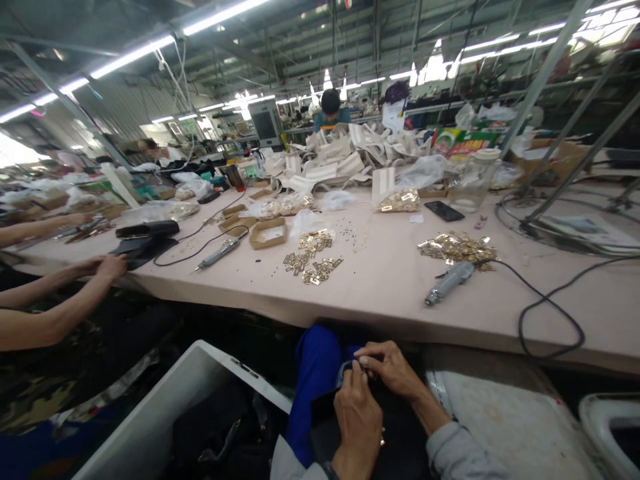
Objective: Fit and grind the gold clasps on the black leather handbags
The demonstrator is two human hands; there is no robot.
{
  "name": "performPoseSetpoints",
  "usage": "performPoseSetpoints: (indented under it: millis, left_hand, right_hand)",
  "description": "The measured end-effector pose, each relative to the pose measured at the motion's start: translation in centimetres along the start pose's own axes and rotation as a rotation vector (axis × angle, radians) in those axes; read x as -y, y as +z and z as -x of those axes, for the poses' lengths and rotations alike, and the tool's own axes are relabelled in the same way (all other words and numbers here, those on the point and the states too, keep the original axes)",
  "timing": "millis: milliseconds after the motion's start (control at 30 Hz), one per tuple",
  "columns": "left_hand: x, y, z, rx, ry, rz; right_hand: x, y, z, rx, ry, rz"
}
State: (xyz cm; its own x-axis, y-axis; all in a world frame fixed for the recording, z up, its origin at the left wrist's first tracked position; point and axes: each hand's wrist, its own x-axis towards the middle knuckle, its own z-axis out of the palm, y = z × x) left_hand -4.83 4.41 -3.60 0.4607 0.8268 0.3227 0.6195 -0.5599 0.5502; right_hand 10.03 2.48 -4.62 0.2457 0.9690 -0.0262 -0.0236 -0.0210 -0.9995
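Left hand (359, 417) and right hand (395, 370) met, fingers closed, contents unclear, over a black item (406, 437) on the lap, probably needing steady support against slipping.

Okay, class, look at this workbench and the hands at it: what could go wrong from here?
The cord of the right-hand power tool loops near the table's front edge; a sleeve might snag it.

Tiny dark bits lie loose and could be brushed away.

Both hands, left and right, work over the black piece below the table; anything small dropped there may be hard to spot.
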Motion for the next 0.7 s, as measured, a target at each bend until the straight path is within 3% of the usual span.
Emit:
performPoseSetpoints:
  millis: [133,267,367,533,700]
  left_hand:
    - [0.4,-2.1,-1.6,0.275,-0.418,0.703]
    - [1.0,-1.4,-2.1,0.229,-0.637,1.000]
    - [1.5,-1.1,-1.9,0.236,-0.671,1.087]
    - [2.1,-2.8,-1.5,0.497,-0.582,1.242]
    - [2.4,-2.7,-1.0,0.449,-0.547,1.301]
  right_hand:
    - [0.8,-0.3,0.8,0.025,-0.048,-0.020]
    - [1.4,0.0,1.1,0.007,-0.053,-0.023]
    - [1.6,0.1,1.2,0.026,-0.034,-0.066]
    - [2.4,0.0,1.8,0.137,-0.003,-0.183]
    - [2.9,0.0,1.7,0.156,0.012,-0.198]
